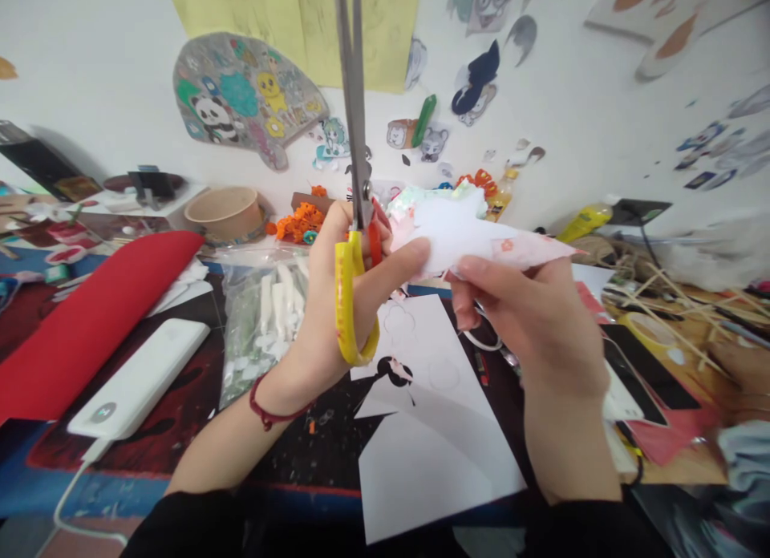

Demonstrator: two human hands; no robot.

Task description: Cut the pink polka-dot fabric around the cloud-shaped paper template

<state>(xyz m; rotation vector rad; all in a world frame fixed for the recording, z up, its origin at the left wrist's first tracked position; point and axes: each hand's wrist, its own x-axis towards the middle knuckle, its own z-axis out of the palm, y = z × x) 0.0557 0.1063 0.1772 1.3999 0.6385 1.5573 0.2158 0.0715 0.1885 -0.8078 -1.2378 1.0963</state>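
My left hand carries a pair of scissors with yellow and red handles, its blades pointing up. The same hand's thumb presses on a white paper cutout, and its other fingers are partly hidden. Behind and beside the white paper shows a pink floral piece that narrows to a point on the right. My right hand pinches the lower edge of the paper cutout between thumb and fingers. Below both hands lies a white sheet with faint pencil outlines and a small black-haired figure cutout.
A clear plastic bag with white and green pieces lies left, beside a white power bank and a red object. Phones and thin wooden sticks are at right. Orange flowers stand at the back.
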